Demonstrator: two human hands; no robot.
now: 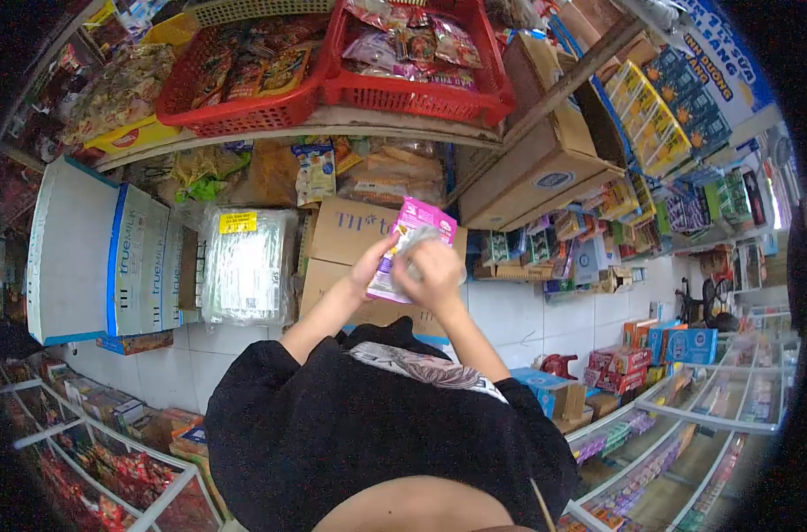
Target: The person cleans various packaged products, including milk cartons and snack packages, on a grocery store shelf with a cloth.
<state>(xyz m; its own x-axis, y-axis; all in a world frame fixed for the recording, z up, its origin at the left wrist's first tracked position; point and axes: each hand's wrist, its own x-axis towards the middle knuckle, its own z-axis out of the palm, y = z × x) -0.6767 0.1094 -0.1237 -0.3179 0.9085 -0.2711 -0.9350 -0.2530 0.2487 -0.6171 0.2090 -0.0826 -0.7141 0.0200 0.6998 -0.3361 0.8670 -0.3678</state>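
Note:
In front of my chest, my left hand (368, 266) grips the left edge of a pink and white packet (428, 215). My right hand (433, 270) lies over the packet's right side, its fingers curled round a greyish crumpled thing, perhaps a cloth, that is too blurred to name for sure. The packet is tilted, its pink top pointing away from me. Beneath my hands is a brown cardboard box (341, 232) on the floor. The lower part of the packet is partly hidden by my right hand.
Two red baskets (421, 99) of packets stand on a shelf ahead. Left are a plastic-wrapped bundle (248, 275) and stacked milk cartons (142, 257). An open cardboard box (550, 177) juts out at right. Glass display cases (678, 417) flank me behind.

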